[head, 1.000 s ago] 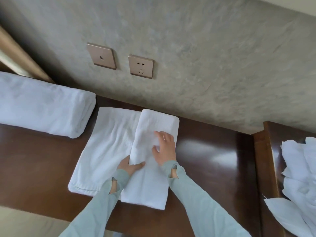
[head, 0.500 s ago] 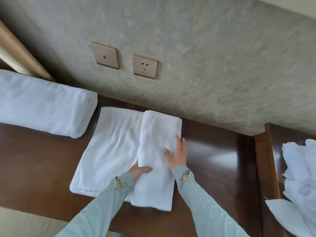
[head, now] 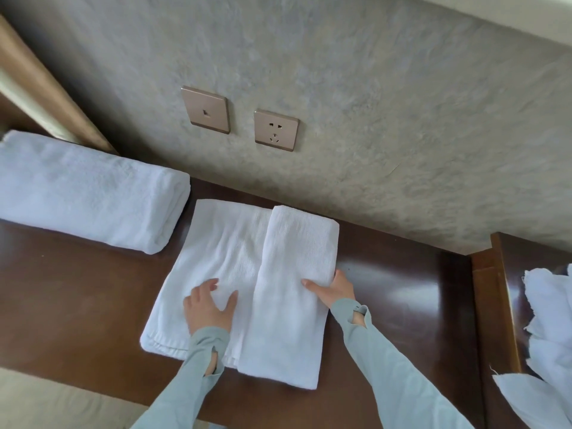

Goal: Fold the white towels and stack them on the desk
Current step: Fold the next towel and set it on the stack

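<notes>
Dark wooden desk (head: pixel 77 289) against a grey textured wall (head: pixel 402 134), running left to right across the view. Thick stack of folded white towels (head: pixel 83 196) on the desk's far left, long axis along the desk, rounded fold end pointing right. White towel (head: pixel 223 258) in work at desk centre, lying flat, long axis from the near desk edge to the wall, leaning slightly right at the far end; far end touching or nearly touching the wall. Right portion of this towel doubled over as a folded panel (head: pixel 294 292), parallel to the same axis, near end close to the desk's front edge. Heap of unfolded white towels (head: pixel 548 335) on the lower side unit at right, well apart from the work. Left hand (head: pixel 209 305) flat on the single-layer part, fingers spread and straight, pressing. Right hand (head: pixel 332 289) at the panel's right edge, thumb on top, fingers tucked under the edge, gripping the fold. Two bronze wall plates (head: pixel 241 119) above the towel.
</notes>
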Motion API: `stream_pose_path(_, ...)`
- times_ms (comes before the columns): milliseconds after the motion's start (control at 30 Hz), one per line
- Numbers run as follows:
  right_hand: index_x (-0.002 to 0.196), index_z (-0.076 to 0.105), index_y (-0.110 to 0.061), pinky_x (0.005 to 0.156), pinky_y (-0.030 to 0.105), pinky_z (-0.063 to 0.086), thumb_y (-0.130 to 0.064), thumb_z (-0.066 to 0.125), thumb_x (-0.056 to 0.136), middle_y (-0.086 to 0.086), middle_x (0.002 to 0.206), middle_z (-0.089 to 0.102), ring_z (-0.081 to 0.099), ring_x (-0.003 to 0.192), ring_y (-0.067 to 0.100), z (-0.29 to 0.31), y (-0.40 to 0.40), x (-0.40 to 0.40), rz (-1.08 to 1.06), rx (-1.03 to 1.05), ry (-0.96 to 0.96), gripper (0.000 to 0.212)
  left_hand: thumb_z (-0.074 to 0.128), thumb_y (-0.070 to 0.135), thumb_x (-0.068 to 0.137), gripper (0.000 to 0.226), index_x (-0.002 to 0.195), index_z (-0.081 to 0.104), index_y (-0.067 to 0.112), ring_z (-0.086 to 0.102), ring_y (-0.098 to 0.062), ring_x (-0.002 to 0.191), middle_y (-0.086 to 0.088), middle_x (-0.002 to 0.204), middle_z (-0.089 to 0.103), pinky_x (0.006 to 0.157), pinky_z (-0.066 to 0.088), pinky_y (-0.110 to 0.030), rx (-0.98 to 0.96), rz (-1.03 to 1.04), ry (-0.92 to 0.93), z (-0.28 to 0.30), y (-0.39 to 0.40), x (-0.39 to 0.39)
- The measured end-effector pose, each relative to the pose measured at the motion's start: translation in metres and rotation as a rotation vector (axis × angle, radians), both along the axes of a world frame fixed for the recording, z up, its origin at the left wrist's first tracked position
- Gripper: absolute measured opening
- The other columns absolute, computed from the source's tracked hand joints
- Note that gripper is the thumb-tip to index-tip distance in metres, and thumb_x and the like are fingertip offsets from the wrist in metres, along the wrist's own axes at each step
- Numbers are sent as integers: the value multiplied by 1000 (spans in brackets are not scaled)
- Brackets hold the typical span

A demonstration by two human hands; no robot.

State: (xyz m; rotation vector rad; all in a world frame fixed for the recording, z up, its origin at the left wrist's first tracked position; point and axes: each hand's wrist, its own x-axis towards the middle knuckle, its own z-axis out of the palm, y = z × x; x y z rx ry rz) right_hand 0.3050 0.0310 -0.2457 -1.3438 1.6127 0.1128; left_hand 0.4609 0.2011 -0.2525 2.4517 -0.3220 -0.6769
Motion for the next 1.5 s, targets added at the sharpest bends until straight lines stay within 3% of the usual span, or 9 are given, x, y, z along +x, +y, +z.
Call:
stream_pose_path(200, 122, 44, -19, 95, 40, 48, -34, 79, 69, -1, 118, 56, 55, 105, 21, 0, 2, -2, -18, 80, -83, 66, 81, 46, 62, 92, 135, 39, 11, 36, -38, 121, -18, 133, 38, 102, 31, -50, 272, 189, -36, -13, 22, 60)
stream_pose_path(433, 107, 46, -15, 63, 17, 42, -19, 67, 83, -11, 88, 56, 59, 84, 16, 12, 13, -7, -15, -201, -173, 32, 53, 30, 93, 39, 123, 48, 4, 55, -38, 106, -14, 123, 52, 86, 43, -43, 143, 17, -41, -6, 14, 68)
stream_pose_path(533, 114, 47, -12, 77, 24, 39, -22, 67, 82, -4, 96, 55, 56, 94, 23, 11, 13, -9, -64, -203, -112, 40, 59, 18, 88, 40, 123, 47, 2, 47, -38, 113, -19, 123, 49, 93, 42, -47, 206, 88, 16, -13, 5, 63)
stream_pose_path(800, 141, 29, -15, 93, 26, 36, -37, 74, 76, 2, 133, 49, 49, 122, 23, 4, -18, 9, -172, -210, -125, 81, 72, 32, 79, 72, 139, 38, 13, 56, -23, 109, -3, 124, 57, 93, 44, -32, -176, 73, 181, 3, -80, 126)
stream_pose_path(933, 143, 22, -21, 107, 35, 36, -37, 79, 70, -3, 141, 41, 43, 129, 19, -9, -12, 7, -84, -321, -181, 94, 64, 20, 87, 46, 130, 47, 17, 58, -28, 108, -5, 120, 60, 92, 47, -36, -48, -207, -97, 0, -94, 150)
stream_pose_path(1100, 137, 29, -23, 98, 40, 43, -52, 74, 68, -1, 136, 49, 51, 121, 26, -7, -4, 3, -85, -266, -11, 88, 58, 8, 88, 41, 127, 47, 11, 51, -24, 116, -6, 126, 52, 101, 43, -36, -104, -59, -145, -1, -89, 142)
stream_pose_path(1233, 131, 34, -20, 89, 34, 44, -43, 75, 71, 5, 126, 54, 54, 115, 33, 14, -7, -1, 64, -60, 100, 76, 60, 10, 89, 33, 121, 56, 15, 56, -5, 100, 18, 110, 59, 90, 43, -31, -409, -303, 338, 4, -62, 80)
stream_pose_path(1333, 128, 32, -19, 82, 33, 46, -28, 72, 75, 2, 114, 56, 56, 103, 28, 45, -7, 16, 131, -74, 18, 67, 61, 32, 88, 51, 136, 44, 27, 55, -16, 114, 4, 120, 58, 95, 47, -35, -349, -152, 759, 13, -46, 62)
stream_pose_path(1500, 134, 25, -26, 72, 27, 43, -27, 65, 78, -8, 84, 52, 57, 84, 23, 90, 30, 94, 369, -303, -206, 68, 70, 82, 28, 107, 125, 43, 45, 60, -24, 109, 3, 123, 59, 83, 54, -43, -426, -141, 1156, 48, -54, 78)
